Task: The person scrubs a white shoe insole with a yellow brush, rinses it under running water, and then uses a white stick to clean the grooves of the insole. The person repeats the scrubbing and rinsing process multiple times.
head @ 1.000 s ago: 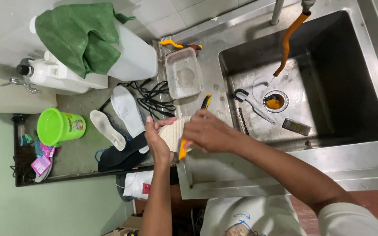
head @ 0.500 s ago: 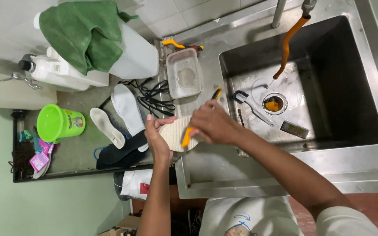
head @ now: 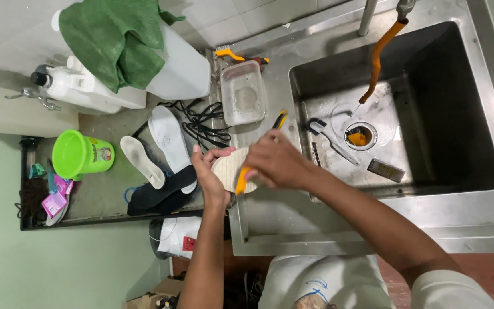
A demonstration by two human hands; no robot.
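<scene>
Hands at frame centre: my left hand (head: pixel 208 174) cups a pale insole (head: pixel 230 166); my right hand (head: pixel 275 163) grips an orange-handled brush (head: pixel 241 180) — its long axis running lower left to upper right.

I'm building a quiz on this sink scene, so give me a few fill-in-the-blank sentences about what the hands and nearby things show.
1. The left hand holds a pale ribbed ____ over the steel counter edge.
2. The right hand grips a brush with a yellow handle of ____ colour.
3. A ____ cloth drapes over the big white plastic jug.
4. The orange hose hangs above the steel ____.

Missing words: insole; yellow; green; sink
</scene>
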